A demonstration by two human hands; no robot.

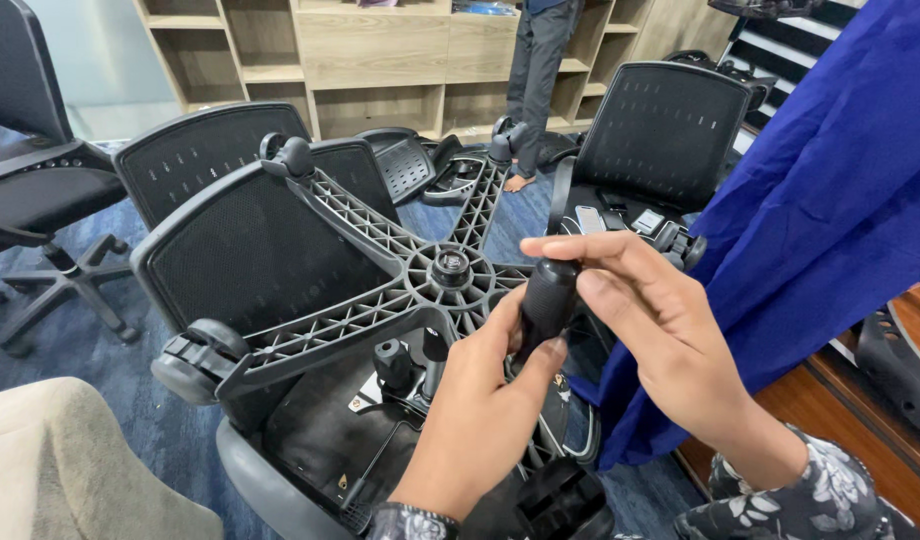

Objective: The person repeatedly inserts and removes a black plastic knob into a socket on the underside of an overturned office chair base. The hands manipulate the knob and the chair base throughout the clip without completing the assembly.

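- Gripping a black cylinder, both the left hand and right hand close around it.
- Cylinder stands upright, just right of the chair base hub.

Left hand: forearm rising from bottom edge, fingers curled, thumb up, closed grip. Right hand: entering from lower right, wrist bent, fingers pinched w/ thumb.
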